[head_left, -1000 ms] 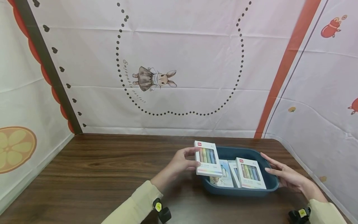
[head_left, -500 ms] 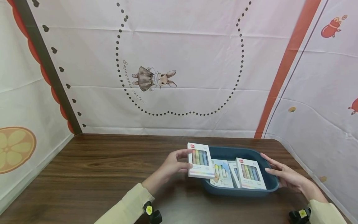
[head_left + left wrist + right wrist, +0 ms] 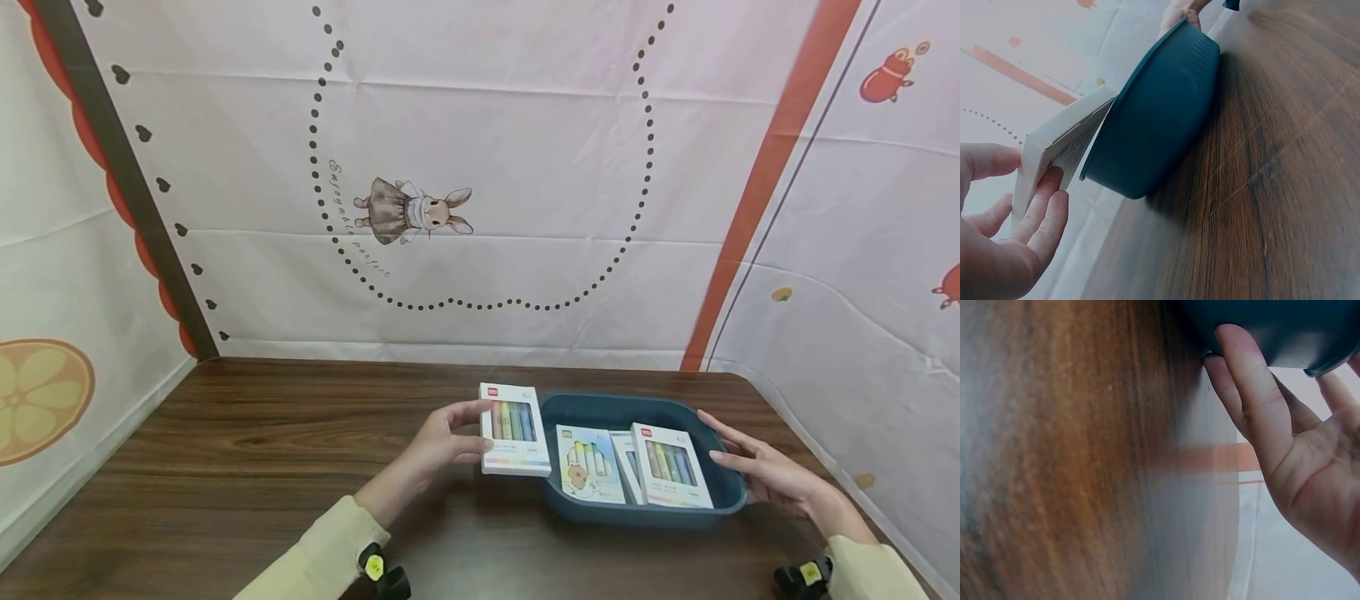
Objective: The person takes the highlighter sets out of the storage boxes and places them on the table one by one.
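Observation:
My left hand (image 3: 442, 437) pinches a white windowed box of coloured pens (image 3: 515, 454) by its left edge, thumb in front and fingers behind. In the left wrist view the tilted box (image 3: 1071, 125) overlaps the rim of a dark blue plastic basin (image 3: 1160, 112). That basin (image 3: 626, 512) stands on the table. My right hand (image 3: 772, 471) holds its right end, with the thumb at the rim and other fingers against the outer wall, as the right wrist view shows. Inside lie a box with a bear drawing (image 3: 588, 465) and another windowed pen box (image 3: 671, 467).
A further white box (image 3: 628, 467) shows partly between those two in the basin. The table (image 3: 247, 467) is dark wood. A printed white cloth (image 3: 487, 150) hangs behind it and along both sides.
My left hand has moved left with the pen box, from over the basin to beside its left end. The bear box is now fully uncovered. My right hand and the basin stay put.

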